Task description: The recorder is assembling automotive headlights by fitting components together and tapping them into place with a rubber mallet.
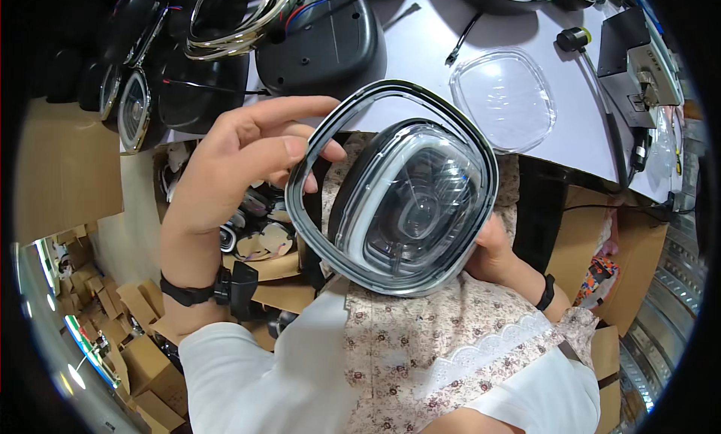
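Left hand [240, 160] pinches the dark bezel ring [315, 141] over the headlamp unit [413, 205], right hand [499, 257] clasping beneath, above the lap; seat the ring evenly all round.

Bright, even overhead light flooding scene; white tabletop [420, 51] rendering near overexposed. Glare streaking across headlamp lens [413, 201] and clear plastic cover [505, 97]; chrome rings [233, 28] catching highlights. Soft shadows lying under left hand [233, 163]. Fisheye distortion bending table edge; black vignette ringing frame. Centre staying sharp; cardboard boxes [143, 344] at lower left smearing, slightly blurred.
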Available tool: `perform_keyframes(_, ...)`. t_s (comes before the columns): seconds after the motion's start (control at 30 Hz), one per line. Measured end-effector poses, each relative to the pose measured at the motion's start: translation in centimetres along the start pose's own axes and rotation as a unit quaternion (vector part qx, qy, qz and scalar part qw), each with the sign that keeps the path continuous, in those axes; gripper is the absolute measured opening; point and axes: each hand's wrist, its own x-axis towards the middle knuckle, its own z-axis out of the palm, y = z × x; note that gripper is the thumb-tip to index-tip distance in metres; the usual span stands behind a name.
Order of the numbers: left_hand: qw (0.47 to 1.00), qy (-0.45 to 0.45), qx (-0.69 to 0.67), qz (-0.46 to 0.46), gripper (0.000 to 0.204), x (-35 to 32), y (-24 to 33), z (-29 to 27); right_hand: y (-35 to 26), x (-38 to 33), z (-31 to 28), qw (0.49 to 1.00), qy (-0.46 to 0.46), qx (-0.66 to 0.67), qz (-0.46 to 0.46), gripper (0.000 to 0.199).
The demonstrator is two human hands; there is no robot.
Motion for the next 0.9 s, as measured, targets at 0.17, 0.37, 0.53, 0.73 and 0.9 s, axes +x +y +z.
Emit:
perform_keyframes(0.17,0.998,0.007,-0.043,-0.046,0.050,0.3,-0.6,0.1,-0.4,-0.1,-0.2,0.999,-0.024,-0.026,0.015,0.100)
perform_keyframes(0.37,0.995,0.032,-0.068,-0.072,0.045,0.7,-1.6,0.7,-0.7,0.0,0.2,0.999,-0.031,-0.027,0.001,0.100)
perform_keyframes(0.53,0.994,0.014,-0.075,-0.080,0.045,1.3,-2.2,0.8,-0.5,0.1,-0.1,0.998,-0.022,-0.053,-0.003,0.100)
perform_keyframes(0.73,0.990,0.007,-0.106,-0.097,0.046,1.8,-3.5,0.9,-0.2,-0.3,-0.5,0.999,-0.024,-0.032,-0.007,0.100)
perform_keyframes(0.9,0.990,-0.003,-0.114,-0.085,0.046,2.2,-4.0,1.0,-0.3,-0.4,-0.6,1.000,-0.018,-0.018,0.002,0.099)
